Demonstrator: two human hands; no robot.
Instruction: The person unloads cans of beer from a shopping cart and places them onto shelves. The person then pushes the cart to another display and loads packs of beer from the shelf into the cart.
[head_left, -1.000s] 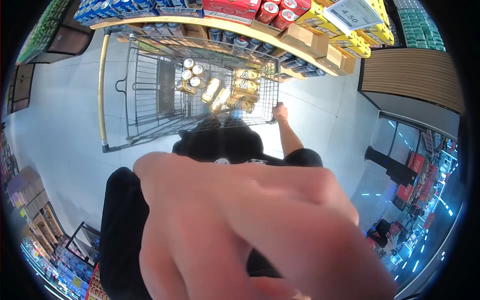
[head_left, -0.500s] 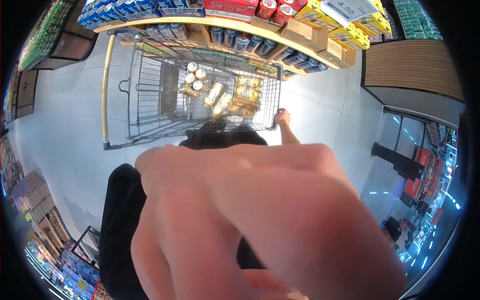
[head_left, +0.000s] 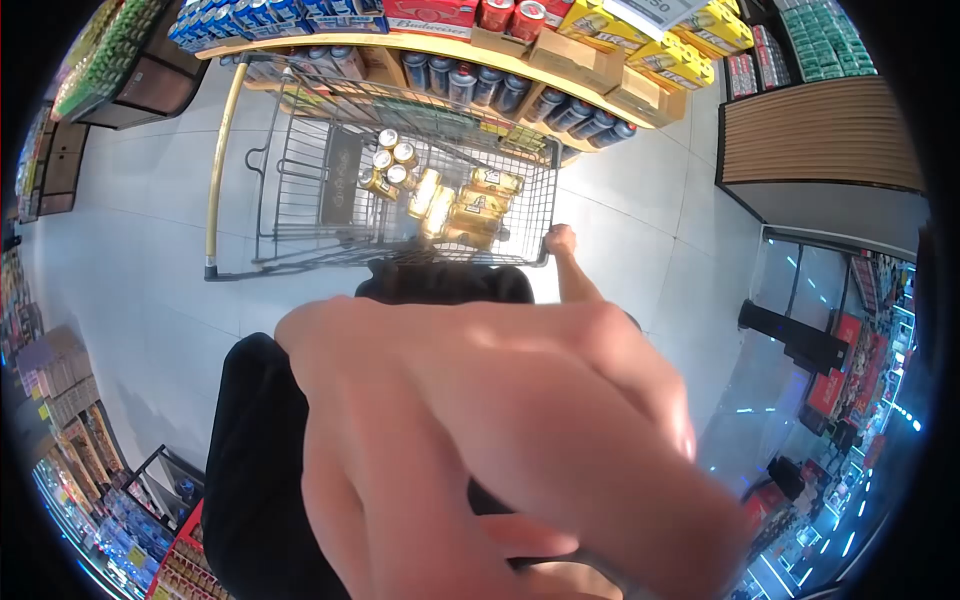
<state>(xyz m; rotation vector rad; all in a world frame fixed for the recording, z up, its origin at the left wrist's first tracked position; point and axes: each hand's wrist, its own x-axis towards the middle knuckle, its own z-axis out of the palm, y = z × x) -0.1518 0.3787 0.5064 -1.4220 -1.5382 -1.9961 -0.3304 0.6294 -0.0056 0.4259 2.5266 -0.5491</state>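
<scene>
My left hand (head_left: 430, 400) fills the lower middle, very close to the camera. Its fingers are bent; most fingertips are hidden or cut off, so I cannot see what they press on. Beyond it, my right hand (head_left: 562, 240) is closed around the near right corner of a wire shopping cart (head_left: 300, 185). Inside the cart lie several gold cans: an upright cluster (head_left: 394, 160), loose cans (head_left: 431, 203) on their sides in the middle, and a stacked group (head_left: 488, 207) at the right.
Behind the cart runs a wooden-edged shelf (head_left: 380, 42) with blue cans (head_left: 260, 18), a red Budweiser carton (head_left: 430, 15), yellow cartons (head_left: 675, 60) and dark cans (head_left: 510, 90). A slatted wooden display (head_left: 815, 135) stands at right. Tiled floor (head_left: 150, 220) surrounds the cart.
The view has shifted slightly, with the shelf further left. My left hand has turned a little and shows a fingertip at its right side. My right hand stays on the cart corner.
</scene>
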